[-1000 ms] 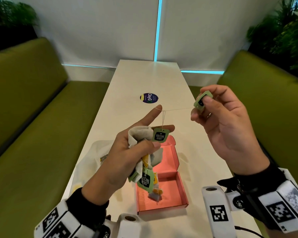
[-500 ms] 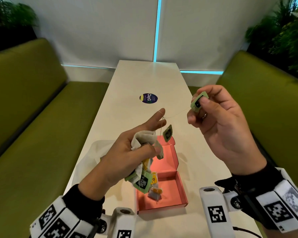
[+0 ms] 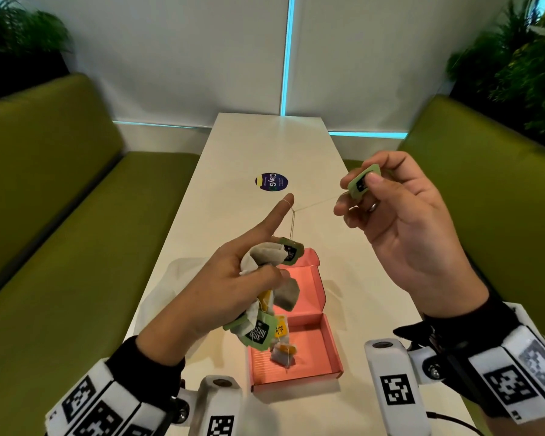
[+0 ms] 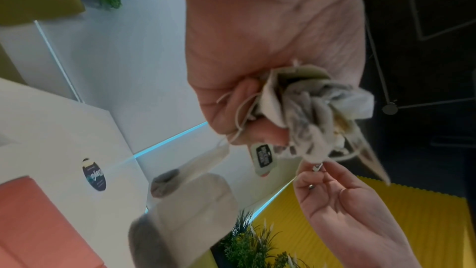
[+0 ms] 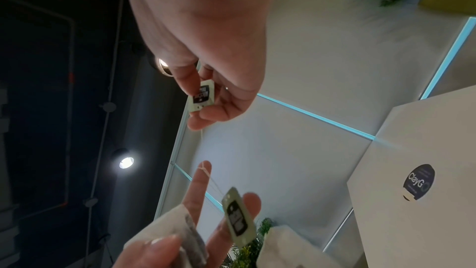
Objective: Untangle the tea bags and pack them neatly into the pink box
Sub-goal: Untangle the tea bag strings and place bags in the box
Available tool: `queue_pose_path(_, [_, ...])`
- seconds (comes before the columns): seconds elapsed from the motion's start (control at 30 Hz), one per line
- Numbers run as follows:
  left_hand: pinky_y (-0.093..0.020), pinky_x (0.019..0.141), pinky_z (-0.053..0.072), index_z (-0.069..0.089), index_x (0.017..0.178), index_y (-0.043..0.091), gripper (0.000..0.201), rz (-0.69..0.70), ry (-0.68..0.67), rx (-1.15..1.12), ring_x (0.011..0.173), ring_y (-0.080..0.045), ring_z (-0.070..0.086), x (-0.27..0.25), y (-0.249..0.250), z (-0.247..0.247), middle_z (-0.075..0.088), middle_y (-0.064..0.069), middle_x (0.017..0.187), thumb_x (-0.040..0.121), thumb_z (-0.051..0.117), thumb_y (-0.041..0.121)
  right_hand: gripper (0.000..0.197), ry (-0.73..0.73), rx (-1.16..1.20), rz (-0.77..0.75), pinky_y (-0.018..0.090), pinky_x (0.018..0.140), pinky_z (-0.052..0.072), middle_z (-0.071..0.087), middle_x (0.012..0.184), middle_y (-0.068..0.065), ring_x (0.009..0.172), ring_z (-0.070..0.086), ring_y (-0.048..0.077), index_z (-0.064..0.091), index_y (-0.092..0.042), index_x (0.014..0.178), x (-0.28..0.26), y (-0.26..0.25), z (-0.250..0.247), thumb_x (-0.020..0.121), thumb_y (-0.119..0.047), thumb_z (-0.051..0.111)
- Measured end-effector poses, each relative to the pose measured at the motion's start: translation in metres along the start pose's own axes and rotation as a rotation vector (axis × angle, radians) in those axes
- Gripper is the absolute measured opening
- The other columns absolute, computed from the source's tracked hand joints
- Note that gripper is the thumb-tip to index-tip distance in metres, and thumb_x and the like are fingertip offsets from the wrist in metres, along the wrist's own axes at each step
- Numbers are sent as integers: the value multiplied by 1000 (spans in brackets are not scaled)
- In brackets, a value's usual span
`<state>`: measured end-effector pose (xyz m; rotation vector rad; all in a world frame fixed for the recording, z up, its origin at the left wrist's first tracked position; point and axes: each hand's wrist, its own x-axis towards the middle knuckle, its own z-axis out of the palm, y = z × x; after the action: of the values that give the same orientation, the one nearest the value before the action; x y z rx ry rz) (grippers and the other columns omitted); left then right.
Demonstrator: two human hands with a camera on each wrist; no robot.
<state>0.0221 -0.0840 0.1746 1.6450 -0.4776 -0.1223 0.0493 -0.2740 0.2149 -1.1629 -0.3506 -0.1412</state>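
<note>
Untangling is the step in hand: your left hand clutches the bundle of tea bags above the pink box, fingers curled round it and the forefinger stretched toward 12 o'clock with a string looped over its tip. Your right hand, at 3 o'clock from that fingertip, pinches a green tag and holds the string taut, while one bag already lies in the box on the bench. Next, I judge, you need to slip the loop off the fingertip and draw this tag's string clear of the second tag hanging from it.
</note>
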Motion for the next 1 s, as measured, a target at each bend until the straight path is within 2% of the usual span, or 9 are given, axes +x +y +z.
queue_pose_path(0.07, [-6,68,41,43,134,44,71,-4,-12,32,72,-4,58,-1,1,-1,65,9,85,73,50,8,12,10,7,4,20,51,42,67,72,1,56,61,18,52,-17,83,-1,-1,-1,81,-8,45])
queue_pose_path(0.13, [-6,67,41,39,132,53,74,4,-9,75,68,-2,56,-2,3,-2,61,0,79,73,52,11,11,12,3,7,20,50,42,67,71,0,55,60,18,52,-17,83,-1,-2,-2,80,-8,45])
queue_pose_path(0.2, [-6,64,41,37,124,66,74,14,2,112,65,-2,55,-2,2,-4,56,4,76,73,53,14,11,9,-4,11,21,50,41,67,71,0,55,60,17,51,-17,84,-1,-2,-2,81,-8,45])
queue_pose_path(0.3, [-9,70,43,32,126,66,72,51,-16,207,78,-14,57,-2,1,-5,58,-3,86,74,56,23,14,17,-27,18,21,51,41,67,72,-1,54,59,16,51,-17,84,-2,-2,-2,86,-5,43])
queue_pose_path(0.47, [-4,70,36,27,129,60,69,83,3,390,76,1,51,-2,1,-9,56,11,87,75,53,26,22,51,-58,48,22,51,39,66,69,-1,52,58,16,50,-15,83,-4,-1,-3,91,2,37])
queue_pose_path(0.57, [-9,66,39,27,128,61,72,79,12,399,71,-2,49,-2,0,-10,55,7,86,75,52,20,22,62,-65,63,21,50,39,66,68,-1,51,57,17,50,-14,84,-6,-1,-3,91,2,37])
queue_pose_path(0.7, [-10,59,44,37,126,61,68,60,26,313,69,0,53,-1,-3,-7,60,11,100,73,51,20,22,66,-52,68,20,49,39,65,68,0,50,56,17,51,-14,84,-8,-2,-1,91,2,38])
queue_pose_path(0.87, [-10,75,47,28,132,63,74,33,70,187,93,-3,59,2,-12,-1,65,16,105,64,55,49,22,64,-52,63,21,50,39,66,68,-1,50,56,16,50,-14,84,-7,-2,1,91,2,38])
queue_pose_path(1.0, [-9,71,44,29,134,57,74,29,127,168,85,0,55,7,-17,5,57,12,98,73,56,24,21,60,-52,61,22,51,39,65,68,-1,50,56,16,50,-14,84,-6,-3,3,91,1,38])
